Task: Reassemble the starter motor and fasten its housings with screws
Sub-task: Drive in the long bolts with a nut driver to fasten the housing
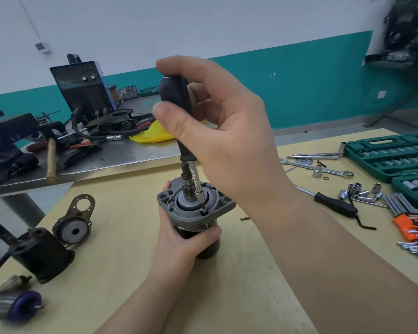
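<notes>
Standing upright on the pale wooden counter point(227, 297), the grey-flanged black starter motor point(195, 213) is gripped by the left hand point(179, 239); above it, the right hand point(217, 131) pinches a black-handled screwdriver point(179, 109), its tip in the flange.

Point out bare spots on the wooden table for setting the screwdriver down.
Bare: the table between the motor and the black housing, and the near strip beside the right forearm. Crowded: the right edge, with sockets, hex keys and the green case.

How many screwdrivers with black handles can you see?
2: one screwdriver gripped in the right hand over the motor, one spare screwdriver lying on the table. Others may be hidden.
</notes>
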Motion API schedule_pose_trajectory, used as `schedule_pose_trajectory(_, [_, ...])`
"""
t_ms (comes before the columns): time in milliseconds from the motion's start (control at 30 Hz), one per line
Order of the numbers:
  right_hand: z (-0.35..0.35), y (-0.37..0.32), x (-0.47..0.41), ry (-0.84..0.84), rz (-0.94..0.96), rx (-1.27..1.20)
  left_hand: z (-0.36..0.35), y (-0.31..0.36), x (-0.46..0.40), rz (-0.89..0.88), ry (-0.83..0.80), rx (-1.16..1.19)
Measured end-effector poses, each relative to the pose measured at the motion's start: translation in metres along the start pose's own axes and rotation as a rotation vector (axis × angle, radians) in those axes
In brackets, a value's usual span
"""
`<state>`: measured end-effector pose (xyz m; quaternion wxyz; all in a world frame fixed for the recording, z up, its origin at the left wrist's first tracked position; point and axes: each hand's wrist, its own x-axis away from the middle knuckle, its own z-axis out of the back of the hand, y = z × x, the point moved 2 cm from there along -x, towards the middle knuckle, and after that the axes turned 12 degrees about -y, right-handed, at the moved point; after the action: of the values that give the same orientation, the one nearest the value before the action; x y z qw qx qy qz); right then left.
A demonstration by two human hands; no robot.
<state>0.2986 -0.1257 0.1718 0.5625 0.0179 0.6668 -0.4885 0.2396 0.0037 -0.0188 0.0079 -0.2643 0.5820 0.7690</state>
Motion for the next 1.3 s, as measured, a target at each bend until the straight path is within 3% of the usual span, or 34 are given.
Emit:
schedule_pose_trajectory(167, [0.0048, 0.0028, 0.0012, -0.047, -0.032, -0.125, 0.0003, 0.0010, 0.0016, 0.024, 0.002, 0.046])
schedule_pose_trajectory(433, [0.0050, 0.0020, 0.0000, 0.017, -0.048, 0.041, -0.0012, 0.0041, 0.0019, 0.014, 0.005, 0.033])
schedule_pose_trajectory(700, [0.0090, 0.0016, 0.0015, -0.021, -0.049, -0.104, 0.0004, 0.0010, 0.0016, -0.005, -0.004, 0.037])
schedule_pose_trajectory(900, [0.0053, 0.0027, -0.0005, 0.014, -0.039, 0.013, 0.0005, -0.0003, 0.0017, -0.001, -0.006, 0.044])
schedule_pose_trajectory(1133, [0.0078, 0.0047, 0.0000, -0.008, -0.032, -0.050, 0.0010, -0.0034, 0.0031, 0.001, -0.017, 0.057])
schedule_pose_trajectory(1300, [0.0082, 0.0038, 0.0003, 0.041, -0.009, 0.081, 0.0009, -0.0013, 0.0027, -0.009, -0.019, 0.069])
